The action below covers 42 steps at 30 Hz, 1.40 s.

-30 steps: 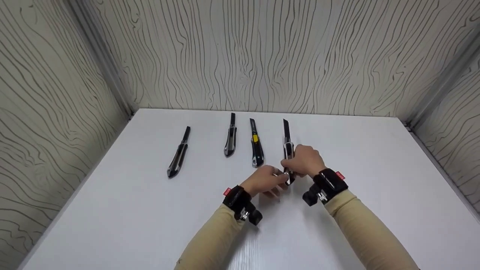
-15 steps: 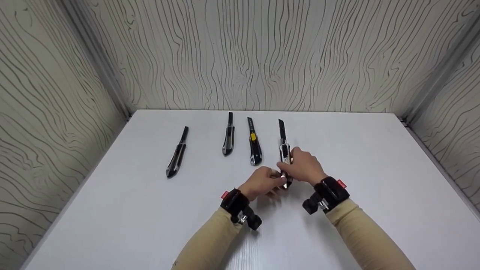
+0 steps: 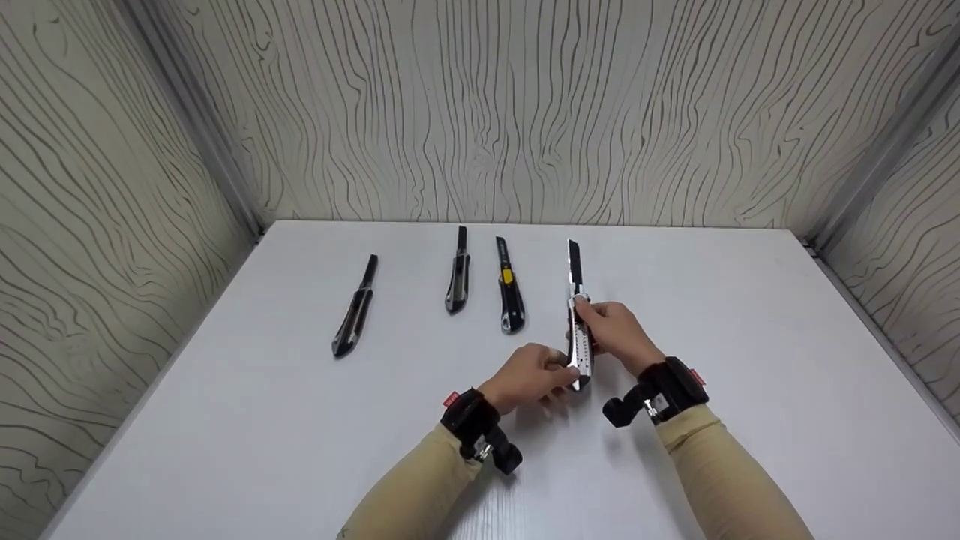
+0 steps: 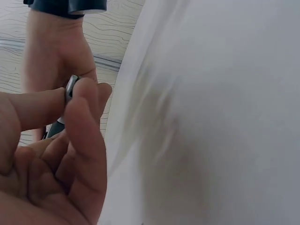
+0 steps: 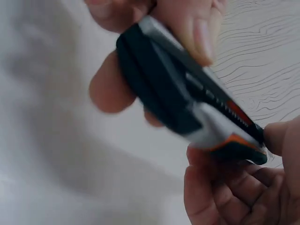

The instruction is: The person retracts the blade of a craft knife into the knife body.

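Observation:
A snap-off utility knife (image 3: pixel 580 346) with a silver and dark handle is held by both hands, its dark blade (image 3: pixel 575 262) extended and pointing toward the back wall. My left hand (image 3: pixel 523 376) pinches the butt end between thumb and fingers. Higher up, my right hand (image 3: pixel 619 334) grips the handle from the right, thumb lying on it close to the blade's base. The right wrist view has the knife's handle (image 5: pixel 164 82) close up, tilted, with orange trim. In the left wrist view only a bit of the silver butt (image 4: pixel 71 87) shows; the fingers hide the rest.
Left of the hands, a black utility knife (image 3: pixel 512 304) with a yellow slider lies on the white table (image 3: pixel 262 420). Two more dark utility knives, one near the back (image 3: pixel 458 283) and one farther left (image 3: pixel 352 321), lie there too. Patterned walls (image 3: pixel 480 112) enclose the table.
The held knife has come slightly nearer and turned, so its perforated silver side now faces up. My right thumb has moved up the handle toward the blade; the other knives have stayed put.

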{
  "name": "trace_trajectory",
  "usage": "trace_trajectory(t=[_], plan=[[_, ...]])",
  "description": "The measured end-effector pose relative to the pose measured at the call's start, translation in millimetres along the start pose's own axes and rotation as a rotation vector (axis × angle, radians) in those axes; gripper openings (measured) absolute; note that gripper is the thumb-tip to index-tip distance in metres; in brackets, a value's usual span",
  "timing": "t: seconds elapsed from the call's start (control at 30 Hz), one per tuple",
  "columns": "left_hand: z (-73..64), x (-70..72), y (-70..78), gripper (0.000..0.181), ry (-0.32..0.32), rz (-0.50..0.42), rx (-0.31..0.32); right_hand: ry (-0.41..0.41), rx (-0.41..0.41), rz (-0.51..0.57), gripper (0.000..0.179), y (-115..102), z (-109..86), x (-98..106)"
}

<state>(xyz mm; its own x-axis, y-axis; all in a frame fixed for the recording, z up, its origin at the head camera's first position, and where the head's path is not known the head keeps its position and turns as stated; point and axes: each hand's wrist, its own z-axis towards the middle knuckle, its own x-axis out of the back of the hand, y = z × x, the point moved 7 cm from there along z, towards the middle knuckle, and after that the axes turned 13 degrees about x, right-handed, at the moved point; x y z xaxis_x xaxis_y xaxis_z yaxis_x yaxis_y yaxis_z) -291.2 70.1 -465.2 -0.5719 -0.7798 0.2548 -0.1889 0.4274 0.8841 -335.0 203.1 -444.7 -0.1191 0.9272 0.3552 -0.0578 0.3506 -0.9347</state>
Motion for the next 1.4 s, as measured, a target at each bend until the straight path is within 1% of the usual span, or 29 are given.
trace_trajectory(t=[0.17,0.27,0.37,0.53,0.63,0.83,1.0,1.13,1.4], plan=[[-0.9,-2.4,-0.4,0.014,-0.002,0.011,0.001,0.005,-0.033,0.150,0.057,5.7,1.2,-4.6],[-1.2,-2.7,-0.9,0.014,0.000,0.032,0.002,-0.001,-0.053,0.217,0.061,7.4,1.0,-7.0],[-1.6,-2.9,-1.7,0.013,0.003,0.043,0.006,0.006,-0.060,0.255,0.060,6.3,0.3,-8.4],[-2.1,-2.3,-4.2,0.014,0.013,0.019,0.019,0.025,-0.042,0.257,0.052,2.2,-0.3,-9.6],[-2.2,-1.9,-5.1,0.016,0.024,0.023,0.021,0.033,-0.036,0.256,0.050,2.1,-0.4,-9.6],[-2.7,-1.2,-6.9,0.019,0.040,0.064,0.031,0.047,-0.021,0.278,0.048,2.0,-1.6,-10.8],[-3.1,0.0,-5.8,0.020,0.050,0.105,0.025,0.062,-0.002,0.270,0.047,1.8,-3.6,-10.5],[-2.7,0.4,-6.3,0.019,0.054,0.099,0.038,0.059,0.012,0.263,0.048,0.8,-4.7,-11.2],[-2.9,-0.5,-6.6,0.019,0.070,0.106,0.041,0.042,0.042,0.263,0.047,0.5,-5.3,-11.4]])
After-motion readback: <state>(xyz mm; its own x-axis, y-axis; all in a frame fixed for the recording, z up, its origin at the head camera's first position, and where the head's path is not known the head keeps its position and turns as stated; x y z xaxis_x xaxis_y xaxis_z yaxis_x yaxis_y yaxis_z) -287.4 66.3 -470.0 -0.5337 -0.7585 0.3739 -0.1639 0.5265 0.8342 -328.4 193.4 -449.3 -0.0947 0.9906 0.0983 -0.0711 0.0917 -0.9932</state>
